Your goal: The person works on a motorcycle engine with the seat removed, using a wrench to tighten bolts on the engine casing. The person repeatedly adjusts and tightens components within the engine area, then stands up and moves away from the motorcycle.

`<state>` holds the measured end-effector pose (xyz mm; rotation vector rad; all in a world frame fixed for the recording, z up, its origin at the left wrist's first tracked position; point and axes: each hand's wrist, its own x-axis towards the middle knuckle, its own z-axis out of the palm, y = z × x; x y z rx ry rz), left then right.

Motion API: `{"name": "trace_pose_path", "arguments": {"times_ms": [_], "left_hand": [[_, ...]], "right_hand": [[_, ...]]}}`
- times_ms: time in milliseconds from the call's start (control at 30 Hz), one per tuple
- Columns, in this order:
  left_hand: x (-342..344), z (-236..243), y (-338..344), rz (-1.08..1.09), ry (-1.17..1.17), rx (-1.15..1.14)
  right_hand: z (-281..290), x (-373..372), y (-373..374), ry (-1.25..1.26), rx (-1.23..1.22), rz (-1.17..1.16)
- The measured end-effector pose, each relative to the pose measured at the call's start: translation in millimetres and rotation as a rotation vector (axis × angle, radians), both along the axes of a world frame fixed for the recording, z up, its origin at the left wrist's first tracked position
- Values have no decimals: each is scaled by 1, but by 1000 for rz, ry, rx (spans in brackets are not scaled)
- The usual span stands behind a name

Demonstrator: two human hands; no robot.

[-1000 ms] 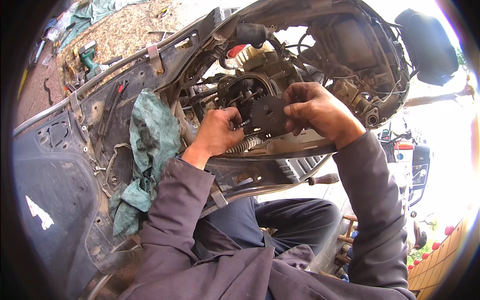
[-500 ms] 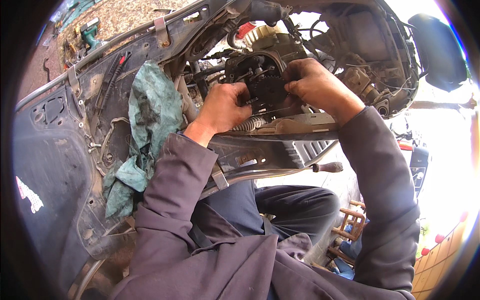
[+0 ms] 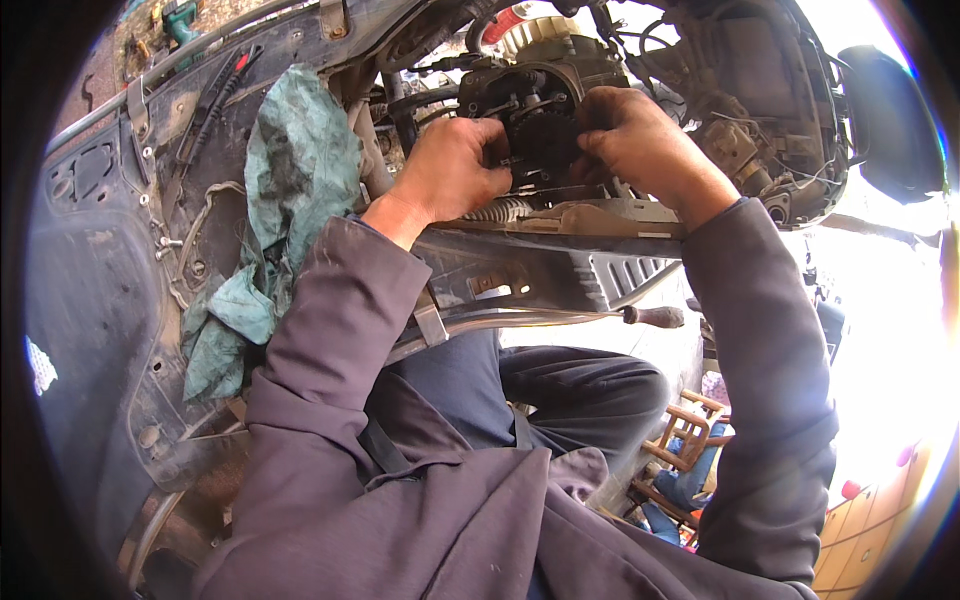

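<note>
An opened engine point(image 3: 485, 90) sits in the stripped scooter body, with a dark toothed sprocket point(image 3: 543, 140) inside its housing. My left hand point(image 3: 455, 168) is closed at the sprocket's lower left, beside small metal parts that look like chain links; what its fingertips hold is hidden. My right hand point(image 3: 645, 150) pinches the sprocket's right edge, its thumb low and its forefinger curled over the top. Below both hands runs a ribbed hose point(image 3: 495, 210), partly covered by the left one.
A greenish rag point(image 3: 300, 160) lies on the body panel left of my hands, beside dark long tools point(image 3: 210, 110). A green drill point(image 3: 182, 30) is at the upper left, a round handle point(image 3: 655, 316) sticks out below the frame, and a wooden stool point(image 3: 690, 430) stands lower right.
Both hands and the sprocket have moved up in the picture along with the whole scene. The sprocket now sits deeper in the housing, with my right fingers curled closer round its edge.
</note>
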<state>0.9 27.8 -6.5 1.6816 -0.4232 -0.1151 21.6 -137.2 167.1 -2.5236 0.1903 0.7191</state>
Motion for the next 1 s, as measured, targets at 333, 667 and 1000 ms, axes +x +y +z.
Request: {"name": "trace_pose_path", "arguments": {"times_ms": [333, 667, 1000], "left_hand": [[0, 0, 0, -2, 28, 9], [0, 1, -1, 17, -32, -40], [-1, 3, 1, 2, 7, -21]], "right_hand": [[2, -2, 3, 45, 52, -80], [9, 4, -3, 230, 312, -238], [13, 2, 3, 47, 97, -24]]}}
